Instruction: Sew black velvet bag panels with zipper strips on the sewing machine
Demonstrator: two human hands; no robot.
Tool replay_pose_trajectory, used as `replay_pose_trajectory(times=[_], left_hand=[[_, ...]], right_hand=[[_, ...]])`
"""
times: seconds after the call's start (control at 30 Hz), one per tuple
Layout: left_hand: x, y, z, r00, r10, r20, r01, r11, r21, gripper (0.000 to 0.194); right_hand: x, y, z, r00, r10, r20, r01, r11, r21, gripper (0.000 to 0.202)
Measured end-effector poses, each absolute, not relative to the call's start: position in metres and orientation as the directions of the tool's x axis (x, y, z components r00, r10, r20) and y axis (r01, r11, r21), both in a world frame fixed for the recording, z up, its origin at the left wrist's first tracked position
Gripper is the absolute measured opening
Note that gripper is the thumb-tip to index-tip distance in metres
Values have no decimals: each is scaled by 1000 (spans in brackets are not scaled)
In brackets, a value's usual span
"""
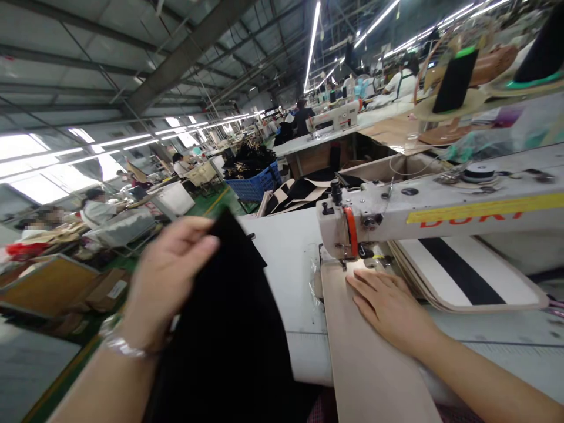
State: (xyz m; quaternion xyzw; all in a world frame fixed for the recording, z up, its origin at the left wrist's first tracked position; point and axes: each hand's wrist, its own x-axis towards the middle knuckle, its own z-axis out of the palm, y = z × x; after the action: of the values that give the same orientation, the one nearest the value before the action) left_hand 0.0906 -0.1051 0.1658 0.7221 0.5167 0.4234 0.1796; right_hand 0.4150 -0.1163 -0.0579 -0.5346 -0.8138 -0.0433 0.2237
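Black cloth pinched, beige strip laid out at the sewing machine

From my remote post, head view. Left hand (165,276), blurred: thumb and fingers closed on the black cloth (229,329) near its top corner, holding it up at the left edge of the white tabletop (291,252). Cloth drapes down past the near edge. Shiny bracelet (126,346) at that wrist.

Right hand (390,305): open, palm down, fingers extended, resting on the beige strip (368,364); nothing gripped. Strip runs from the presser foot (344,265) back over the near edge. Whether its far end sits under the foot, I can't tell.

Sewing machine (388,205) reaches in from the tabletop's right. Behind the right hand, toward the right edge, a stack of striped panels (462,273). Beyond the far edge, a blue crate (251,187) heaped with dark pieces.
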Motion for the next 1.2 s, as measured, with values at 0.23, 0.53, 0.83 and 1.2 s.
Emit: replay_pose_trajectory(times=[0.23,0.53,0.83,1.2], left_hand=[[215,-47,2,487,873,-30,727,-385,569,13],[230,-28,-21,481,874,68,744,-448,496,6],[233,-18,-29,441,895,68,784,-421,457,11],[223,-54,-10,763,625,166,566,-769,298,20]], right_hand=[[418,-119,-57,-334,853,402,886,430,-176,37],[418,-120,-58,-334,875,352,893,413,-180,46],[415,-119,-53,-321,896,308,906,385,-175,53],[419,-120,-51,-336,870,361,883,424,-200,45]])
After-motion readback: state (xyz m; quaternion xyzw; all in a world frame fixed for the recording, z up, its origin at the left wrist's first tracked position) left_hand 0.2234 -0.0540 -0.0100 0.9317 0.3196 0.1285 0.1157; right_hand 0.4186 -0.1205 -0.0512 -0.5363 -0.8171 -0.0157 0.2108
